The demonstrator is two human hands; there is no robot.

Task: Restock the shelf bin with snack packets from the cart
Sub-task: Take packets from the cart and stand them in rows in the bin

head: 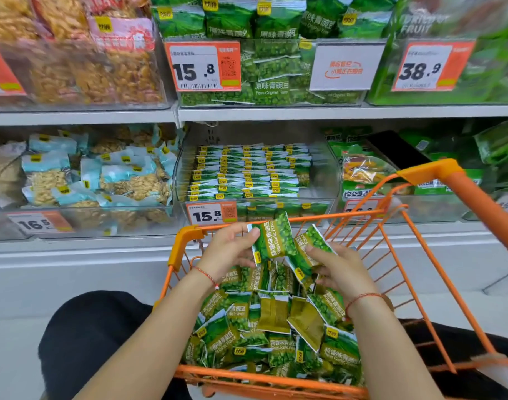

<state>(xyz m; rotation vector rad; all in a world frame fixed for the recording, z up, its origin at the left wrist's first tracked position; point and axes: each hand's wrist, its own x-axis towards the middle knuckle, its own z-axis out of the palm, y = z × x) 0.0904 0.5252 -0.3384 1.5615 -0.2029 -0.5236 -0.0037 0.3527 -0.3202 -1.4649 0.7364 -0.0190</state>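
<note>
An orange wire cart (437, 171) stands in front of me, filled with several small green garlic-pea snack packets (276, 321). My left hand (228, 249) pinches a green packet (273, 238) held upright above the pile. My right hand (340, 269) grips another green packet (310, 246) beside it. Both hands hover over the far end of the cart. Behind the cart, on the lower shelf, a clear shelf bin (322, 174) holds neat rows of the same green packets (247, 171), with a 15.8 price tag (211, 215) on its front.
Left of the bin, a clear bin of blue-and-tan nut packets (97, 180). On the right, bins of green and yellow snack bags (362, 168). The upper shelf (276, 112) carries green pea bags (273, 67) and fried snacks (82, 62). My dark-clothed knee (97, 336) sits beside the cart.
</note>
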